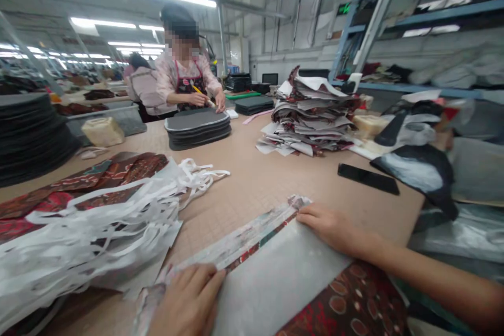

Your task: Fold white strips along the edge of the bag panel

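In front of me lies a piece of patterned fabric (346, 299), brown and red, with a pale grey backing sheet (275, 268) on it. Along its far edge runs a folded strip (252, 233), whitish on the outside with a narrow patterned band. My left hand (189, 299) rests on the near-left end of this strip, fingers laid over the fabric and slightly bent. At the strip's far-right end, my right hand (331, 226) lies with fingers stretched along the edge of the backing. Both thumbs are hidden.
White straps (129, 231) lie tangled on the left over patterned cloth (134, 168). Ahead stand dark panels (199, 131), where a co-worker (189, 73) holds a yellow tool, and a heaped fabric stack (311, 115). A black phone (368, 178) lies near the right table edge.
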Demonstrator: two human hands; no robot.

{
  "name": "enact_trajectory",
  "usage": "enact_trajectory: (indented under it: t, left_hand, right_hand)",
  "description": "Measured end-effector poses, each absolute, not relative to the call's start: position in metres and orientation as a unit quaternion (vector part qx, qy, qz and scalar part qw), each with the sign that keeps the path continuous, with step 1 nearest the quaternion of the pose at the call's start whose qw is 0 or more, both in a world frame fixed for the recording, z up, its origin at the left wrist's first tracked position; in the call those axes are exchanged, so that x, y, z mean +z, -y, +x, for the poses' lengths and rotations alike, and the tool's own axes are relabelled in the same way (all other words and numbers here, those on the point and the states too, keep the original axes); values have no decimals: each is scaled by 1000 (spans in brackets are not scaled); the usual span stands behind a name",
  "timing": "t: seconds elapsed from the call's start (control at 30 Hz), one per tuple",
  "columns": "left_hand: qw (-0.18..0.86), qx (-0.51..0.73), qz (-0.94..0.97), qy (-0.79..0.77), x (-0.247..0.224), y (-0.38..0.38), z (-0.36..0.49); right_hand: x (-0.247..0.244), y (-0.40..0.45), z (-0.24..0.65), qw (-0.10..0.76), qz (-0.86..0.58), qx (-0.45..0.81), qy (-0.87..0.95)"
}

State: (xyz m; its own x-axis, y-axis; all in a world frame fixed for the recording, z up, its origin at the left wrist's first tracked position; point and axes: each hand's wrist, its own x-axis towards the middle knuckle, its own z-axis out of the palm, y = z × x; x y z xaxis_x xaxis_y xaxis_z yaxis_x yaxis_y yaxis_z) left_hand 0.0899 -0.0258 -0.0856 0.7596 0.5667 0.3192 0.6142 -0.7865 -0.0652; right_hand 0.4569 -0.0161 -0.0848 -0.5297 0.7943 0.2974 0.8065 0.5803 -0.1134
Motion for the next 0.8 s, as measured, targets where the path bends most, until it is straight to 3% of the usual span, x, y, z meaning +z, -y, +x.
enact_trajectory:
  t: [0.13, 0.33, 0.63, 0.8]
  left_hand:
    - [-24, -134, -952, 276, -82, 3, 179]
    - [-18, -104, -951, 289, -87, -29, 267]
    - [38, -115, -951, 285, -93, -35, 291]
    - [39, -103, -951, 288, -92, -35, 291]
  right_hand:
    - [-85, 8, 460, 236, -527, 38, 816]
    - [-102, 0, 463, 319, -536, 42, 780]
    - [-103, -2, 461, 331, -552, 66, 763]
    - [-89, -9, 459, 284, -604, 124, 735]
